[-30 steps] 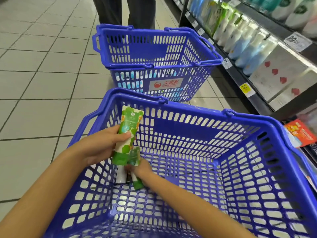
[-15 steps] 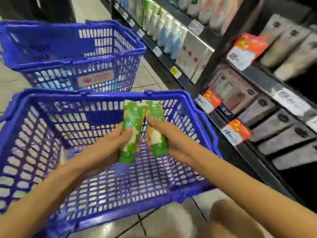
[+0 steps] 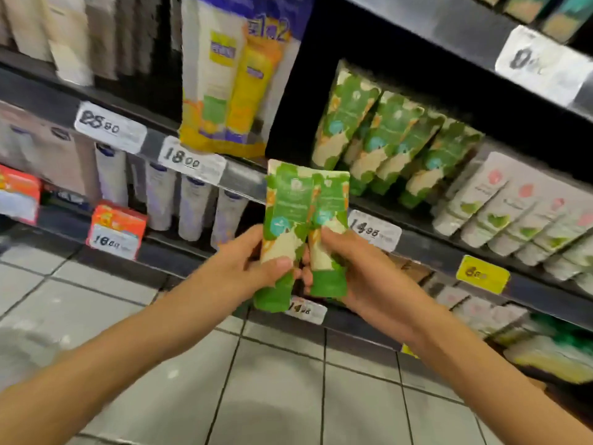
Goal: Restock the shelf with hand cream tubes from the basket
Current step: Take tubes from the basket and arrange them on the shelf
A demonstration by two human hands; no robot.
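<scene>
1. Left hand (image 3: 244, 268) clenched round the lower body of the left tube (image 3: 285, 213), green and cream, thumb across the front, cap end down.
2. Right hand (image 3: 362, 277) grasps the right tube (image 3: 330, 216) the same way; the two tubes touch side by side, near upright.
3. Both tubes are held in the air in front of the shelf (image 3: 433, 252), just below-left of the row of matching tubes (image 3: 385, 139) standing on it (label text too blurred to read).
4. Price tag (image 3: 373, 232) reading 14.95 sits just right of the held tubes; yellow pack (image 3: 231, 75) above-left; tiled floor (image 3: 288, 396) below.
</scene>
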